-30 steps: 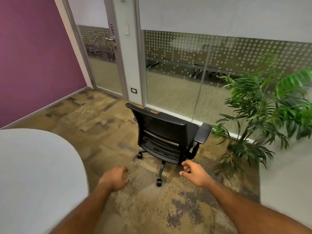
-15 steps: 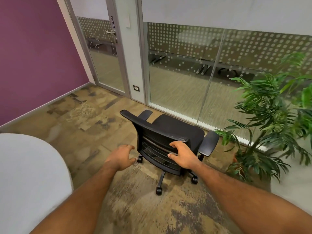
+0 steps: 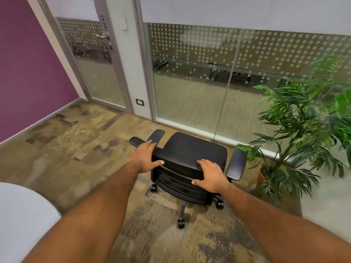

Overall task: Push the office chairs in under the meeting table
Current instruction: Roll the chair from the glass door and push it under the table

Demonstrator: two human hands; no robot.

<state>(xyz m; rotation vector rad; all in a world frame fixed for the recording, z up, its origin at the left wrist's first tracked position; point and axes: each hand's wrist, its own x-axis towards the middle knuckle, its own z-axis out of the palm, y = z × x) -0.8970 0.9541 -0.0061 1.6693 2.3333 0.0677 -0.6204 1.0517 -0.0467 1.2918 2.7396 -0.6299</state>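
**Black office chair [image 3: 191,149] now under both hands**

Half a second ago only the right hand [image 3: 209,176] was on the backrest, with the left hand [image 3: 143,158] in the air beside it. Now both are on the top rail, one near each corner. On each hand the fingers hook over the rail and the thumb lies spread against the mesh back, so both grip the chair. The chair's back has also turned more squarely toward the camera.

A small dark label runs down the door [image 3: 95,63] above its handle (letters too small to read).

The chair stands on patterned carpet [image 3: 76,149], seat toward the glass wall [image 3: 190,82], well apart from the pale round desk [image 3: 22,215] whose edge shows at lower left. Its right armrest is near the leaves of a potted plant [image 3: 296,133]. Open carpet lies to the left, as far as the purple wall [image 3: 28,63]
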